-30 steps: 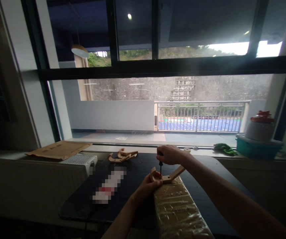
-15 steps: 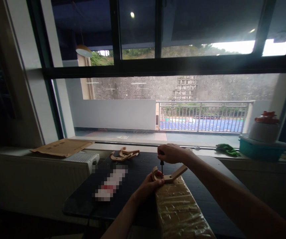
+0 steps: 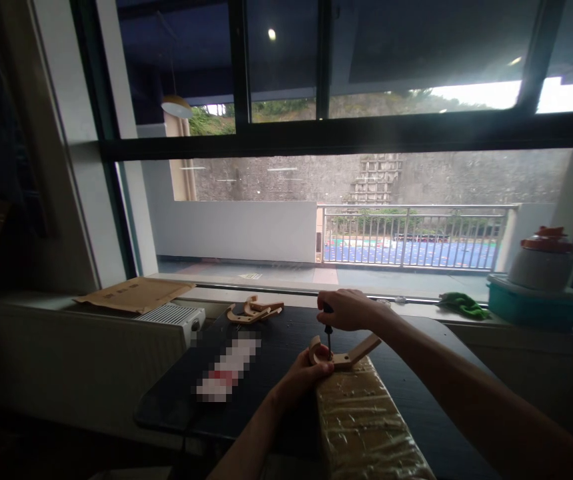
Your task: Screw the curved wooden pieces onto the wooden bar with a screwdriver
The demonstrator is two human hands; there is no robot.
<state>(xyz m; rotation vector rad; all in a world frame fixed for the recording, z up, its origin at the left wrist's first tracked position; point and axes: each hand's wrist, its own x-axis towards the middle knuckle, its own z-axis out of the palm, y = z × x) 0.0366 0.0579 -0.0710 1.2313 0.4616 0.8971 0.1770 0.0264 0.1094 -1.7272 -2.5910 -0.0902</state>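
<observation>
Right hand is closed in a fist round the handle of a small screwdriver, knuckles up, wrist bent slightly down, with the forearm running in from the lower right across the dark table. Its shaft stands upright, tip down on a curved wooden piece. That piece lies on the far end of a plastic-wrapped block, one arm jutting up to the right past the block's far corner. The left hand comes up from below, fingers curled against the rounded left end of the wooden piece and pressing it onto the block – a snug hold, thumb side toward the shaft. The block runs lengthwise toward the near edge of the table. Left of it there is bare tabletop as far as a blurred white-and-red patch; right of it a bare strip lies under the right forearm, out to the table's rounded edge. Behind the hands the table ends just before the window sill, where more wooden pieces lie in a small heap – well apart from both hands. A white slatted unit and a sheet of cardboard sit off the table's left corner; a green cloth and a teal tub are far right on the sill.
</observation>
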